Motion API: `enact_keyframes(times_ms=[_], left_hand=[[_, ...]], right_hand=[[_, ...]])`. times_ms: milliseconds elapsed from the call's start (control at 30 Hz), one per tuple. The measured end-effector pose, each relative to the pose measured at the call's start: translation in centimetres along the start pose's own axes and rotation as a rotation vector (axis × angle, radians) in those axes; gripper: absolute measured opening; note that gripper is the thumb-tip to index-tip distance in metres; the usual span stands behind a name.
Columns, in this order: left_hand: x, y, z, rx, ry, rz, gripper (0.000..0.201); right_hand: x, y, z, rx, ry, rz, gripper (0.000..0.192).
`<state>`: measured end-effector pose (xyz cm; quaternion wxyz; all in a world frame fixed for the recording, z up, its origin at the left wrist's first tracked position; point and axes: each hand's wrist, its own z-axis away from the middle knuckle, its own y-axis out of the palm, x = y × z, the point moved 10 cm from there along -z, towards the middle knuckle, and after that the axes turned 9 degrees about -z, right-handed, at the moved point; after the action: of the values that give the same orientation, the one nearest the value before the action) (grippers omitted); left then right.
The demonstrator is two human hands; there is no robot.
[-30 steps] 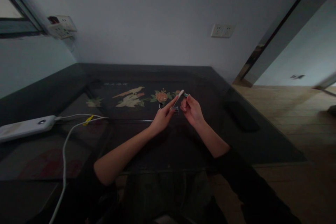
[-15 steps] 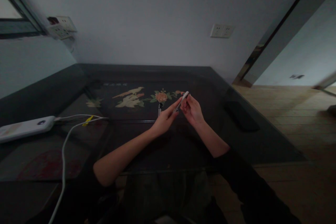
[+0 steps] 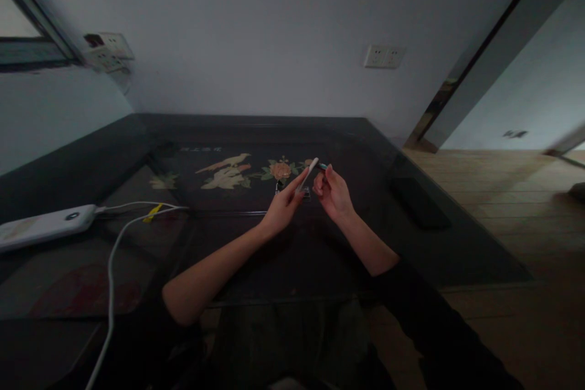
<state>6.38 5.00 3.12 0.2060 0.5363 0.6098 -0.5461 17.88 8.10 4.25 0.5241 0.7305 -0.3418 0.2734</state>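
My left hand (image 3: 282,204) is closed on a slim white object (image 3: 312,166) seen nearly edge-on and tilted up to the right. Its exact kind cannot be made out. In my right hand (image 3: 336,195), thumb and fingers pinch a thin stick-like thing with a teal and dark tip (image 3: 322,166). That tip points left, close to the upper end of the white object; whether they touch I cannot tell. Just below the left fingers shows a small clear-and-silver item (image 3: 306,193). Behind the left hand a small dark-and-silver thing (image 3: 278,186) is partly hidden.
Both hands are above a dark glossy table (image 3: 256,268) with a bird-and-flower picture (image 3: 227,173). At left lies a white power bank (image 3: 48,223) with a white cable (image 3: 111,268) running to the front edge. A black flat object (image 3: 419,203) lies right. A wall stands behind.
The white object and my left hand have shifted slightly left, away from the right fingers. The teal-tipped thing in my right hand and the clear-and-silver item now show.
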Motion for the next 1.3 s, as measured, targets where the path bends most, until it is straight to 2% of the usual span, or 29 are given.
enact_keyframes(times_ms=[133, 267, 500, 700, 967, 1133, 1300], left_hand=[[-0.9, 0.1, 0.3, -0.003, 0.04, -0.064, 0.058], [-1.9, 1.0, 0.6, 0.041, 0.105, -0.024, 0.058], [-1.6, 1.3, 0.4, 0.088, 0.067, 0.001, 0.06], [-1.8, 0.3, 0.1, 0.038, 0.073, -0.039, 0.059], [-0.4, -0.5, -0.2, -0.014, 0.048, -0.148, 0.059], [-1.1, -0.2, 0.0, 0.007, 0.05, -0.151, 0.059], [-2.2, 0.6, 0.3, 0.043, 0.11, -0.081, 0.058]], right_hand=[[-0.3, -0.4, -0.1, -0.018, 0.009, -0.014, 0.038], [-0.7, -1.0, 0.0, -0.059, 0.021, -0.059, 0.035], [-0.7, -1.2, -0.1, -0.053, 0.011, -0.07, 0.03], [-0.2, -0.3, 0.0, -0.001, -0.01, -0.041, 0.036], [0.3, 0.0, 0.1, 0.006, -0.038, -0.023, 0.043], [0.1, -0.1, 0.1, -0.002, -0.029, -0.028, 0.043], [-0.1, -0.6, 0.1, -0.036, -0.016, -0.043, 0.032]])
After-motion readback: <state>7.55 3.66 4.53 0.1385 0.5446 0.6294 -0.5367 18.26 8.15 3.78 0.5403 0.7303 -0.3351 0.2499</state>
